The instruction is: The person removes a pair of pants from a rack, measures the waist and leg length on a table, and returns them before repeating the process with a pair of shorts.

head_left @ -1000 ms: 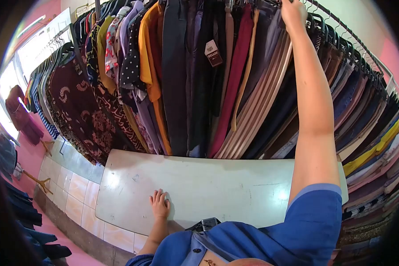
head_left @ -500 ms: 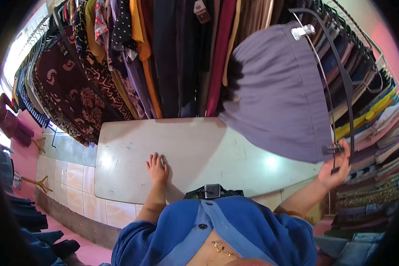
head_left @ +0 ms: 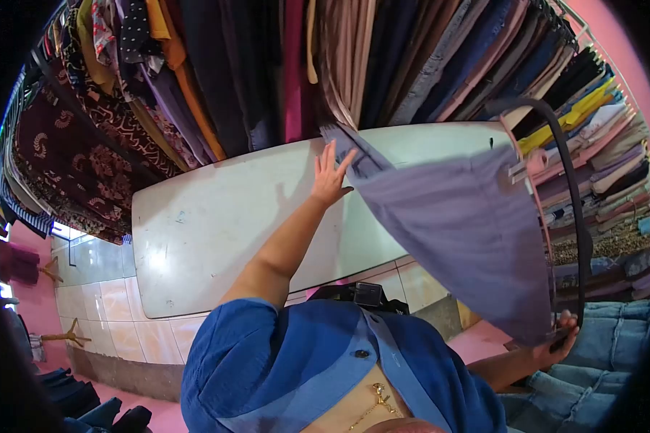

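A grey-purple garment [head_left: 448, 216], which looks like a skirt, hangs by its waist end from a clip hanger [head_left: 579, 195] with a thin bar and a dark curved frame. My right hand [head_left: 558, 338] is closed around the hanger's lower end, by the clip at the garment's corner. The garment stretches up and left over the white table [head_left: 217, 216], its far end narrowing near the back edge. My left hand [head_left: 331, 179] reaches over the table with fingers spread, right beside the garment's left edge.
Clothes rails run behind the table, with patterned garments [head_left: 72, 151] at left and trousers [head_left: 440, 65] at right. Folded clothes [head_left: 607, 187] are stacked on the right. Denim pieces [head_left: 592, 361] lie at lower right. A wooden stand [head_left: 68, 335] is on the left.
My left hand has lifted from the tabletop and moved up and right to the garment's edge. My right hand has lowered with the hanger, swinging the garment down. The view has shifted right.
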The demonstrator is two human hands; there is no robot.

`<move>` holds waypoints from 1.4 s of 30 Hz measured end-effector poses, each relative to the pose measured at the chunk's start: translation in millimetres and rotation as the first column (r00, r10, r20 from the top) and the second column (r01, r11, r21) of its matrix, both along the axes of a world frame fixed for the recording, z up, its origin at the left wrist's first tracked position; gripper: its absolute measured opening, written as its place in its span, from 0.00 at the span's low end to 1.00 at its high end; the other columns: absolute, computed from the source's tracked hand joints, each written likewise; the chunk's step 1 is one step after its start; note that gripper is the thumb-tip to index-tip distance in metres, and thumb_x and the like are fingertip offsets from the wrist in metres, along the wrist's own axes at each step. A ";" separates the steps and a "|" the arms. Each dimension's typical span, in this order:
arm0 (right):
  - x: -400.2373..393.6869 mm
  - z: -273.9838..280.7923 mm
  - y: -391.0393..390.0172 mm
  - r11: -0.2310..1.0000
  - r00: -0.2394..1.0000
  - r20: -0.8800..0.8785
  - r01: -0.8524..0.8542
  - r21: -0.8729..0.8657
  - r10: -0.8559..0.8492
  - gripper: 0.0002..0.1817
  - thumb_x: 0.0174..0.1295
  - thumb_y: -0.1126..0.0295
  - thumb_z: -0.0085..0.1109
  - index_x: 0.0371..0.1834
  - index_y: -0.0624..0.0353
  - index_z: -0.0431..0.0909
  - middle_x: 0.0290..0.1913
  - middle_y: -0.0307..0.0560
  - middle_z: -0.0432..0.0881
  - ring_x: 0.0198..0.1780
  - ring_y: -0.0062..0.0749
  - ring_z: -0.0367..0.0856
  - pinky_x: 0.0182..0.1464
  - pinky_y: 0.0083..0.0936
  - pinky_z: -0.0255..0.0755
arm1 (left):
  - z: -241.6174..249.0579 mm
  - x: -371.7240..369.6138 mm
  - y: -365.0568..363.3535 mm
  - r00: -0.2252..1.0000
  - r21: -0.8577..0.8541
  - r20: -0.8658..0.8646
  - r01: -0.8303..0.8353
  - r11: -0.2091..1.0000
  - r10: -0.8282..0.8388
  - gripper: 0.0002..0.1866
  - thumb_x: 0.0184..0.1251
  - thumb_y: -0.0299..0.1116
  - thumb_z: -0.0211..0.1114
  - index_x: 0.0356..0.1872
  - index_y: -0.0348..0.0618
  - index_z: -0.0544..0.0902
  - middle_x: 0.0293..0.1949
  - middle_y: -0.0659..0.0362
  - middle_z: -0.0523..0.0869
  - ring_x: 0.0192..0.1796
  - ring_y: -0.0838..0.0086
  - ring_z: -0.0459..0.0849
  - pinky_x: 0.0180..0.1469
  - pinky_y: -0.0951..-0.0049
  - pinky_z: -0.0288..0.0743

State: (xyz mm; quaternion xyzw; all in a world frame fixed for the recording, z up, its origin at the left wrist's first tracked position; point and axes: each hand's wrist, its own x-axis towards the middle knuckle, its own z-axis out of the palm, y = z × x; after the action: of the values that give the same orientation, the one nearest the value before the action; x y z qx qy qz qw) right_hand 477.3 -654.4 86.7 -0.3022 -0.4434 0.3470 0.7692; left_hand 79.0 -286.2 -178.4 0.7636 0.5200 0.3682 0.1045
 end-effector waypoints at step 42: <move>179.9 -13.3 9.6 0.776 0.538 0.755 0.628 -0.063 -0.374 0.23 0.70 0.60 0.48 0.57 0.70 0.69 0.50 0.51 0.76 0.51 0.34 0.72 0.55 0.28 0.63 | -76.4 -19.4 190.8 0.878 -0.610 -0.034 -0.397 0.686 0.477 0.35 0.65 0.49 0.53 0.70 0.44 0.57 0.58 0.38 0.74 0.59 0.46 0.74 0.61 0.58 0.66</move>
State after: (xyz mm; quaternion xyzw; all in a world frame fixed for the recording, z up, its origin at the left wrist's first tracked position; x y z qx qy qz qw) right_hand 657.2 -644.7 73.4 -0.6492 -0.5307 0.0330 0.5438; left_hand 59.6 -95.3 -254.8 0.5190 0.7683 0.2463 0.2824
